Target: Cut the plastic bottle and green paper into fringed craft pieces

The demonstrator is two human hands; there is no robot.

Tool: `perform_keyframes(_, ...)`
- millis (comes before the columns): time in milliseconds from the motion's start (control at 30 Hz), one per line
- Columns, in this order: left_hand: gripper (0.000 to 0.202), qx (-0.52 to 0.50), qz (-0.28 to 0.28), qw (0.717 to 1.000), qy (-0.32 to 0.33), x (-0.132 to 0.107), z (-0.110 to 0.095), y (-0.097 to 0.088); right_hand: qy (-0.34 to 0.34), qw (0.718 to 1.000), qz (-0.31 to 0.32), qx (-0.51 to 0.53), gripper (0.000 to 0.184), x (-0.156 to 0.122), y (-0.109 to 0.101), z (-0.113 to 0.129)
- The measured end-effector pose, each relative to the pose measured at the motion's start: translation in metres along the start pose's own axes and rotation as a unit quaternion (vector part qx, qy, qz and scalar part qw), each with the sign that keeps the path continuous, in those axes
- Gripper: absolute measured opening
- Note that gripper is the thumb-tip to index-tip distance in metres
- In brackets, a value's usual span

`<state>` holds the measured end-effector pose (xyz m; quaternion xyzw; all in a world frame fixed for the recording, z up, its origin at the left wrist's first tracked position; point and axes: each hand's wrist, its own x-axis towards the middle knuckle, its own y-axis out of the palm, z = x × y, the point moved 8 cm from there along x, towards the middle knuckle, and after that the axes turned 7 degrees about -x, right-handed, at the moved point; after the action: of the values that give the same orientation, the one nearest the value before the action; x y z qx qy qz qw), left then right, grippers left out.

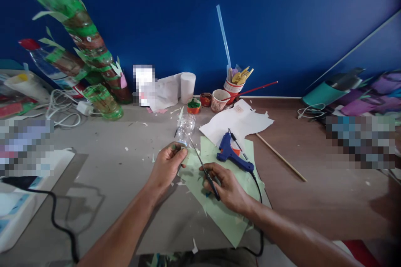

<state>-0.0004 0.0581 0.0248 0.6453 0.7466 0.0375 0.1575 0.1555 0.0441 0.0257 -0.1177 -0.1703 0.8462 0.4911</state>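
Head camera: A person works with both hands at a cluttered desk [119, 183]. The left hand [171, 160] is closed in a pinch, thumb over fingers, on a small piece of pale green paper [189, 157]. The right hand [224, 183] is curled around the black handles of a pair of scissors [206, 172]. The scissors' long axis slants away from the person and to the left, from the right palm to a tip beyond the left thumb. The paper piece lies just left of the blades, forward and left of the right hand, at the left hand's fingertips; the left hand is clearly the nearer. Whether blade and paper touch, or how far the blades are spread, cannot be told from this angle.

Beneath the scissors, a larger green sheet [233, 212] lies on the desk, one corner toward the person. A blue glue gun [232, 154] rests on it beyond the right hand, nozzle pointing away. A clear plastic bottle piece [186, 128] stands just past the left hand. To the right, a thin wooden stick [282, 157] lies aslant, well apart from the left hand.
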Motion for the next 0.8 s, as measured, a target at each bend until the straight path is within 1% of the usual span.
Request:
perform_keyframes(300,0.02,-0.023,-0.036,0.999,0.018,-0.002,-0.008,-0.006,0.022,0.999,0.019,-0.039,0.026,-0.001,0.007,-0.005)
perform_keyframes(367,0.02,-0.011,-0.045,0.998,0.036,-0.003,-0.012,-0.007,0.021,0.998,0.023,-0.049,0.025,-0.002,0.007,-0.004)
perform_keyframes(500,0.017,0.047,-0.056,0.994,0.08,-0.004,-0.022,-0.008,0.014,0.998,0.022,-0.062,0.026,-0.002,0.007,-0.003)
perform_keyframes(567,0.017,0.061,-0.06,0.992,0.089,-0.004,-0.023,-0.009,0.012,0.998,0.02,-0.066,0.026,-0.002,0.008,-0.004)
perform_keyframes(700,0.02,0.06,-0.066,0.991,0.097,-0.002,-0.022,-0.011,0.007,0.997,0.017,-0.075,0.027,-0.002,0.009,-0.006)
perform_keyframes(800,0.023,0.05,-0.061,0.991,0.109,-0.001,-0.022,-0.012,0.001,0.997,0.013,-0.076,0.027,-0.002,0.01,-0.006)
